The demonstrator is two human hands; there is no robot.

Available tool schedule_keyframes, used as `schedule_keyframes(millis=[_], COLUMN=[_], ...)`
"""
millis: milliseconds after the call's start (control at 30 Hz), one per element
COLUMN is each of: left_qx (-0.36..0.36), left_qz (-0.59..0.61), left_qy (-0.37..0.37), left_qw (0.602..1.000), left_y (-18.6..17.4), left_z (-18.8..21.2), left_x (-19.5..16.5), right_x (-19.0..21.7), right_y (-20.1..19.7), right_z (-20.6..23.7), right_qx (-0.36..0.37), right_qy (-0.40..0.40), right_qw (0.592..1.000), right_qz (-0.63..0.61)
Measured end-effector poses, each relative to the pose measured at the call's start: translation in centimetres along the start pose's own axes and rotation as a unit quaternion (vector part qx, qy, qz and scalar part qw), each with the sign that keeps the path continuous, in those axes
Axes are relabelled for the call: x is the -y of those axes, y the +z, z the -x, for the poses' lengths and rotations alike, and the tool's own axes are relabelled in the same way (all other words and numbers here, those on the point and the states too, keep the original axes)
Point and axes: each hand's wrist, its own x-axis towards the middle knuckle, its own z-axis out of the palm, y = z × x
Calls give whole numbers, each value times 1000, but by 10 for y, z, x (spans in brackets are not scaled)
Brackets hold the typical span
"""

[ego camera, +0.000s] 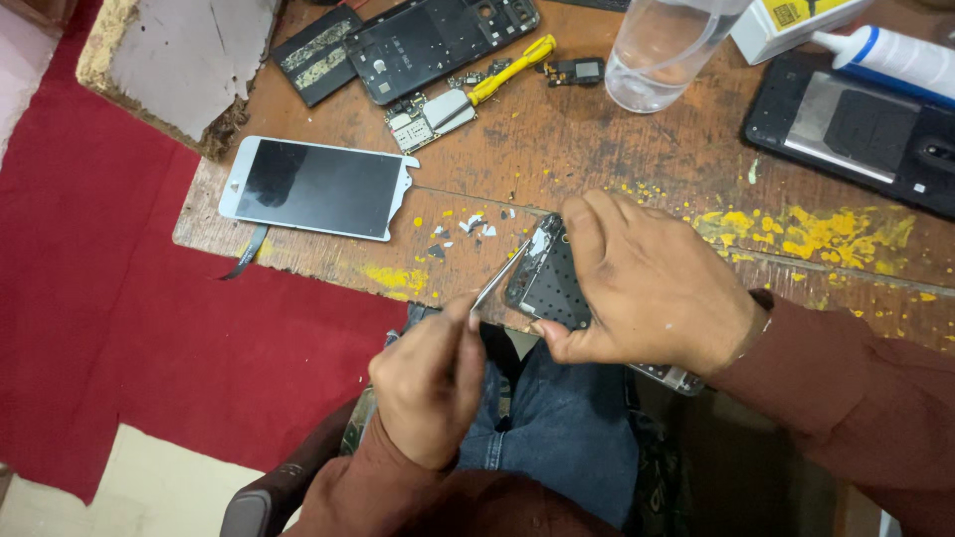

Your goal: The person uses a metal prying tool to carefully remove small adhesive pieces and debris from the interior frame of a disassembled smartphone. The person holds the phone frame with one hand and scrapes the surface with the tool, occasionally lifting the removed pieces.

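Nearest me, my left hand [428, 383] pinches slim silver metal tweezers [500, 275], their tips touching the dark perforated phone frame [549, 283] that my right hand [652, 283] grips by its edges at the near edge of the worn wooden table [597, 149]. Just beyond that frame lie small white torn scraps [470, 225], and to its far left a white-framed phone screen panel [316, 187]. Farther still, a yellow-handled screwdriver [507, 72] rests beside an opened black phone body [443, 40], with a clear plastic cup [662, 50] straight beyond the frame.
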Motion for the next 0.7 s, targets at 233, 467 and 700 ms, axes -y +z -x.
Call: schedule_keyframes(millis=[233,467,700], left_qx=[-78,-20,38], left_qz=[-143,-146,-186], left_qy=[142,110,146], left_qw=[976,983,971], left_y=[-13,-22,-34], left_z=[-24,-29,-31], left_x=[17,19,8], right_x=[0,-1,0], right_y=[0,-1,0], right_z=[2,0,0], right_qx=[-18,9,24], right_qy=[-32,-1,22], right_qw=[999,1000,999], right_qz=[24,-2,4])
